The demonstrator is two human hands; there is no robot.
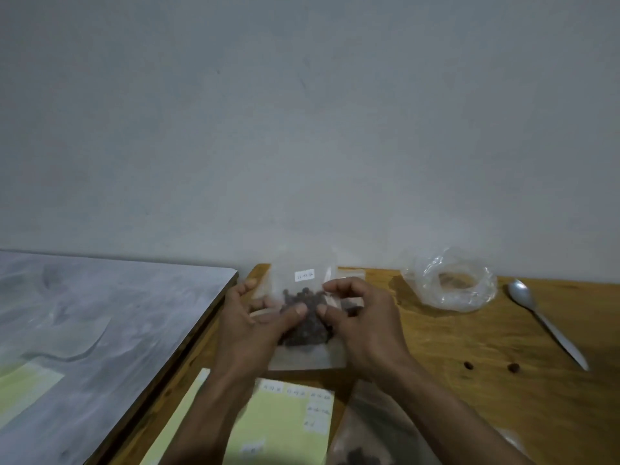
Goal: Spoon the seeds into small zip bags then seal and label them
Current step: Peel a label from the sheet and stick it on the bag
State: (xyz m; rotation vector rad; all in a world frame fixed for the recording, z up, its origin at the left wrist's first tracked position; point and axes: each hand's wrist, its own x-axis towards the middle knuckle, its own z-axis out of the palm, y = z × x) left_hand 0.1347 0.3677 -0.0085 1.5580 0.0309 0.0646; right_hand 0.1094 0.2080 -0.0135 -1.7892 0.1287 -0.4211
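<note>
A small clear zip bag [303,355] with dark seeds [303,330] inside and a white label [304,275] near its top is held upright over the wooden table [469,364]. My left hand [255,323] and my right hand [359,317] both pinch it, thumbs on the near face, fingers behind. A metal spoon [543,322] lies on the table at the right. Two loose seeds [468,365] lie near the spoon's handle.
A rolled-down clear plastic bag [451,285] sits at the back right. A yellow sheet with white labels [288,421] lies at the front, a larger clear bag of seeds [365,441] beside it. A grey board [100,330] covers the left. A wall stands close behind.
</note>
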